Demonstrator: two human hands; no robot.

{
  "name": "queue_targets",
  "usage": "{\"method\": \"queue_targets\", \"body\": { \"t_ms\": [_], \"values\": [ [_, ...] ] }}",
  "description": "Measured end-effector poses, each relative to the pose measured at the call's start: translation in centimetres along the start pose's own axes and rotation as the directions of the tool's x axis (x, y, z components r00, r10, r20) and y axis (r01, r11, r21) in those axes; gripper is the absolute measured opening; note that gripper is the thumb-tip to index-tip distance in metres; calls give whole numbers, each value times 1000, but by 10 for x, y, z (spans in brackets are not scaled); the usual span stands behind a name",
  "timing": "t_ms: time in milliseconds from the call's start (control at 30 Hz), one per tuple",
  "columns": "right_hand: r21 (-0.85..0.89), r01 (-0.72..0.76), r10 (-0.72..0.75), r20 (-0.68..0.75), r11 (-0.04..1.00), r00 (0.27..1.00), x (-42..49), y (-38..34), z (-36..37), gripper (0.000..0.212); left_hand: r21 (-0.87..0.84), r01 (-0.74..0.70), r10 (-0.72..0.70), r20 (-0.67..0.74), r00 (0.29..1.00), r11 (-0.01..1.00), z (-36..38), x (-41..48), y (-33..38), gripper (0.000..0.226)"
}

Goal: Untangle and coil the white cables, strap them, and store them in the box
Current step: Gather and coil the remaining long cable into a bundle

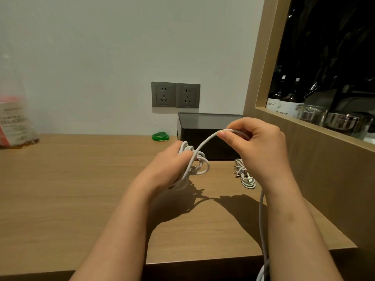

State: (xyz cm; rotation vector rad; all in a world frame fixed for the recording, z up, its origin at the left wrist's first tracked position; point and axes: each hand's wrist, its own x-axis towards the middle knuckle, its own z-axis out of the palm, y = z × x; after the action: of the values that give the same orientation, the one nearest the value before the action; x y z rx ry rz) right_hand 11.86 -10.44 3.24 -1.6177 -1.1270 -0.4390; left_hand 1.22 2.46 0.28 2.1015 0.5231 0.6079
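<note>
Left hand point(169, 166) curled, gripping white cable point(205, 141); right hand point(258, 144) higher, pinching same cable; forearms extended forward.

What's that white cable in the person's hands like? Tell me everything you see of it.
The cable is thin, white and smooth, plastic-looking. The left hand grips a loose bundle of its loops above the desk. One strand arches up to the right hand, which pinches it, then drops past that wrist and hangs over the desk's front edge.
</note>
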Motion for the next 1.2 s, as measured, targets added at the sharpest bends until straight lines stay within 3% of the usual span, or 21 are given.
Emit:
{"method": "queue_targets", "body": {
  "t_ms": [167,400,567,700,867,1133,1200],
  "values": [
    [21,-79,80,-56,997,995,-1,5,4,12,-155,-10,31,129,991,988,1,-6,7,47],
    [2,-192,192,-16,981,981,-3,10,6,15,-187,-46,82,189,979,981,4,-6,7,32],
    [96,-277,257,182,956,949,-2,10,6,8,-257,5,22,104,994,966,3,-1,3,23],
    [29,-227,201,364,974,910,-5,5,8,30,-361,25,9,94,996,932,0,-1,1,18],
    [10,-178,168,276,984,946,-5,8,10,23,-397,29,28,139,990,917,-2,-3,3,21],
    [194,-289,236,255,937,938,-6,11,10,6,-568,149,104,388,916,809,-4,-6,7,44],
    [204,-314,261,250,927,932,-7,11,12,6,-567,146,114,397,911,811,-2,-6,7,42]
  ]
}}
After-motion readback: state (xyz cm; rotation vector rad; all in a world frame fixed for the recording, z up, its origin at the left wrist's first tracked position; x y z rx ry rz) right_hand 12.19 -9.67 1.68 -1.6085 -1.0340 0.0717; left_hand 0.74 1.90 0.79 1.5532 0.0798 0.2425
